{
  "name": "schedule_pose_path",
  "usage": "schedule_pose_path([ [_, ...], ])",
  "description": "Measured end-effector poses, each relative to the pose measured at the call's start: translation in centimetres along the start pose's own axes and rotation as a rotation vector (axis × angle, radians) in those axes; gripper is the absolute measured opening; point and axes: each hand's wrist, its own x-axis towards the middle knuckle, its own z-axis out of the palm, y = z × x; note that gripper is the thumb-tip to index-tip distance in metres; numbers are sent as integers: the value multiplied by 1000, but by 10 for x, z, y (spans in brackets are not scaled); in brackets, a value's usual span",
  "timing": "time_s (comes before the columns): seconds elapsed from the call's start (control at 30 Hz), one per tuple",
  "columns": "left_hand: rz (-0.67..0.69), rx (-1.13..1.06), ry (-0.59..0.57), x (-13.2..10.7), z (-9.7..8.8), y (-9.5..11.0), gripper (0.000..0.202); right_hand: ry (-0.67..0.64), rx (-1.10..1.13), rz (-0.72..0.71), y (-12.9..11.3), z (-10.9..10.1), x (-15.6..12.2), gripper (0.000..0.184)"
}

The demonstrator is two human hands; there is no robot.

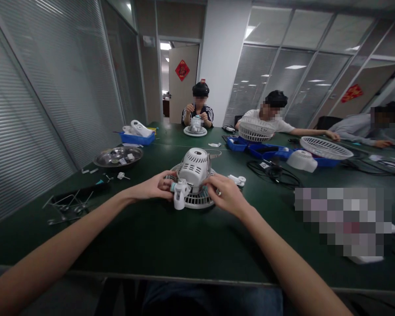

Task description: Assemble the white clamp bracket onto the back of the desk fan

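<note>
In the middle of the table a white fan motor housing (195, 166) rests on a round white fan grille (200, 201). A white pivot bracket (181, 193) with a teal part on its left side sticks out from the front of the housing. My left hand (160, 186) is closed at the bracket's left side, thumb and fingers at the teal part. Beside the housing's lower right, my right hand (226, 193) has its fingers pinched together. What lies between those fingertips is too small to make out. A thin cable (215, 154) runs from the housing's right side.
Left stand a metal bowl (118, 157) with small parts, a blue bin (137, 138) and a black tool with metal rods (72, 202). Right lie a small white part (237, 180), coiled black cables (274, 173), a white cover (302, 161) and another grille (325, 148). Several people sit around the table.
</note>
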Motion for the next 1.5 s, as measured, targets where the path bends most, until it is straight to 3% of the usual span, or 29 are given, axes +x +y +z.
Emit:
schedule_pose_path([
  [0.1,5,39,-3,0,2,-4,42,90,-24,2,7,-1,-3,16],
  [0.17,18,76,20,1,3,-7,28,65,-28,-33,4,3,-4,16],
  [0.37,65,214,-9,6,12,-15,32,-81,33,-59,-17,22,-1,17],
  [0.6,112,412,102,-1,26,-10,38,11,83,-35,-15,32,-4,14],
  [0.87,269,926,209,-9,29,-4,22,100,94,-30,-14,34,-6,11],
  [1.2,312,899,213,-7,29,-10,23,158,187,2,-19,31,-5,11],
  [1.5,293,894,203,-6,28,-15,24,187,141,-23,-17,34,-6,11],
])
